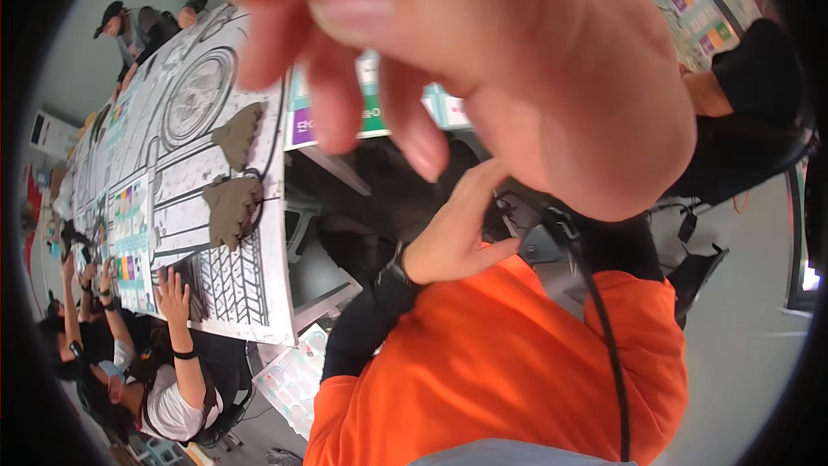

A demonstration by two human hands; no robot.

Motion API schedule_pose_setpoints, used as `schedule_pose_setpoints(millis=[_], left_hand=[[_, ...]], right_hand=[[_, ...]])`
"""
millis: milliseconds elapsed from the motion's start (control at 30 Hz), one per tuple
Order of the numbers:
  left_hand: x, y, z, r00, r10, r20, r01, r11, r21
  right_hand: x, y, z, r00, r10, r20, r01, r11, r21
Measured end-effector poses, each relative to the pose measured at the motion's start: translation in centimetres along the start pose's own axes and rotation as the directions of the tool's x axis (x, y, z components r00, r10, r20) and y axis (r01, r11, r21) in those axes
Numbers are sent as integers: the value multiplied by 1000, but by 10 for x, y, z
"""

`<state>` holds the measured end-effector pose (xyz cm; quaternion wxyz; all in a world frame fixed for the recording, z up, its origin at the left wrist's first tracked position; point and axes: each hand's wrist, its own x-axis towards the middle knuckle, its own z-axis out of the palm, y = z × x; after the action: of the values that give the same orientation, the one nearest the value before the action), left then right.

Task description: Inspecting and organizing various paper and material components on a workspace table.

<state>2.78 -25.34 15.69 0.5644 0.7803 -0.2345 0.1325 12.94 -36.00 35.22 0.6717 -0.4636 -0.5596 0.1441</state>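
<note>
Very close to the camera, my right hand (517, 60) fills the upper middle. Its fingers are loosely bent and apart, slightly blurred, with nothing visible in them. Below it, in front of my orange top (483, 336), is my left hand (457, 237), coming out of a black sleeve. The thumb points right and stands apart from the fingers, whose tips pass partly behind the right hand; I see nothing held. Just right of that thumb is a small dark grey rounded device (542, 243). A black cable (608, 336) runs down over the orange top.
To the left stands a long table with a white printed cover (185, 177), bearing two brown gloves (237, 138) and colourful sheets (129, 207). People sit along its near left side; one person (134, 30) is at its far end. A black-clothed person (750, 112) is at right.
</note>
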Motion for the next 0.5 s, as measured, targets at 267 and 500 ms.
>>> schedule_pose_setpoints(millis=[267,500], left_hand=[[13,-3,-9,985,109,-135,-100,993,68],[-12,4,-25,985,139,-103,-135,990,40]], right_hand=[[-20,-12,-13,989,83,-126,-55,975,216],[-38,19,0,917,137,-375,-49,971,235]])
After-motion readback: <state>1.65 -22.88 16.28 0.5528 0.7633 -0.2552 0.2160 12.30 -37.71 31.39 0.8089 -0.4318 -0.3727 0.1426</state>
